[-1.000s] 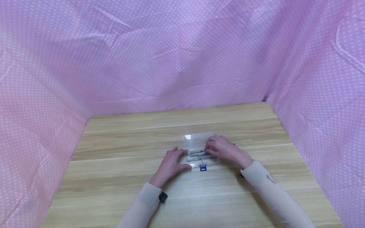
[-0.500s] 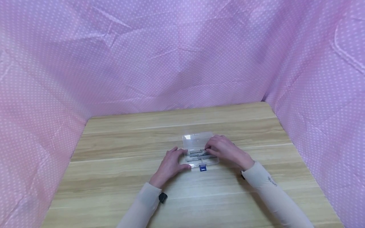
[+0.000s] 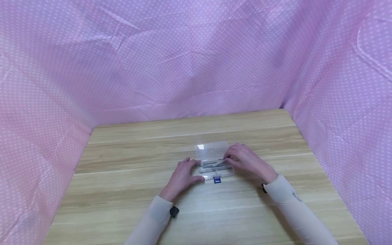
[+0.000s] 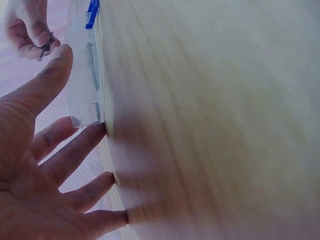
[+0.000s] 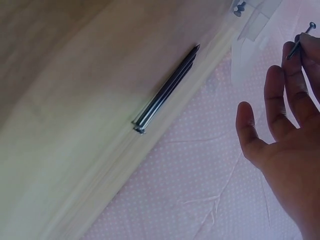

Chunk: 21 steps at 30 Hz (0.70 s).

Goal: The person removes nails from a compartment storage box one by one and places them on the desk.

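Observation:
A small clear plastic box (image 3: 209, 176) stands with its lid (image 3: 212, 150) swung back and a blue latch (image 3: 217, 179) at the front. Several metal nails (image 3: 209, 171) lie in its compartments. My left hand (image 3: 181, 176) holds the box's left end, thumb at the front corner and index finger farther back; the other fingertips come down to the table. With thumb and fingertips, my right hand (image 3: 245, 159) pinches a nail (image 5: 294, 51) above the box's right side. A second nail head overlaps it in the left wrist view, partly hidden by the fingers.
In the right wrist view, several longer nails (image 5: 167, 90) lie side by side on the wooden table (image 5: 75, 100); the right arm hides them in the head view. Pink dotted cloth (image 3: 190, 68) hangs behind and beside the table.
My right hand has drawn slightly right from inside the box with a nail between its fingers, uncovering more nails in the compartments. The left hand has stayed at the box's left end.

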Available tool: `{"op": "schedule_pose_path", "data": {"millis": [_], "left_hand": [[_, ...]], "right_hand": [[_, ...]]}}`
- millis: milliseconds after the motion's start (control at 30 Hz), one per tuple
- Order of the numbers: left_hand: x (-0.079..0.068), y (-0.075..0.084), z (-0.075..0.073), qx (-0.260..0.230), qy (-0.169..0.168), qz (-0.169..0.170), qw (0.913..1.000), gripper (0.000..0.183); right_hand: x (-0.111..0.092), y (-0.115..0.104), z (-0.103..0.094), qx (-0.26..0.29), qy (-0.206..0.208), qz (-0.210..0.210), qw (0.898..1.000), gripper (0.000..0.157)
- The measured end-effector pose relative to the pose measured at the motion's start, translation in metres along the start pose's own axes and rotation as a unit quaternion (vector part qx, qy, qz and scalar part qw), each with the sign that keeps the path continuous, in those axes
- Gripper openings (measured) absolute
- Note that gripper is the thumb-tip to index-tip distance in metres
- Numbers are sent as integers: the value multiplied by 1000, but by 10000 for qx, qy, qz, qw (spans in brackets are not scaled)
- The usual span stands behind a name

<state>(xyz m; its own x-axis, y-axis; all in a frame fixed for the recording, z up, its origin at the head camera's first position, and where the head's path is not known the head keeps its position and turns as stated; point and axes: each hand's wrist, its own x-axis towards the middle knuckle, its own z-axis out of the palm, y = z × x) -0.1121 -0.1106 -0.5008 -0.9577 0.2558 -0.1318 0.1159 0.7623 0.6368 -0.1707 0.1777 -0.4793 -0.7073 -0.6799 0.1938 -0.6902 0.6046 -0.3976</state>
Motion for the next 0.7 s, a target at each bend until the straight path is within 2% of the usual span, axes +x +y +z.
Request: {"op": "schedule_pose_path", "data": {"millis": [267,500,700], "left_hand": [[1,-1,1,52,125,189,9997,64],[1,-1,1,8,112,191,9998,64],[0,0,0,-16,96,164,9998,65]], "right_hand": [[-8,4,-3,75,160,126,9998,11],[-13,8,-3,20,199,185,9996,11],[-17,12,-3,-191,313,73,9993,10]]}}
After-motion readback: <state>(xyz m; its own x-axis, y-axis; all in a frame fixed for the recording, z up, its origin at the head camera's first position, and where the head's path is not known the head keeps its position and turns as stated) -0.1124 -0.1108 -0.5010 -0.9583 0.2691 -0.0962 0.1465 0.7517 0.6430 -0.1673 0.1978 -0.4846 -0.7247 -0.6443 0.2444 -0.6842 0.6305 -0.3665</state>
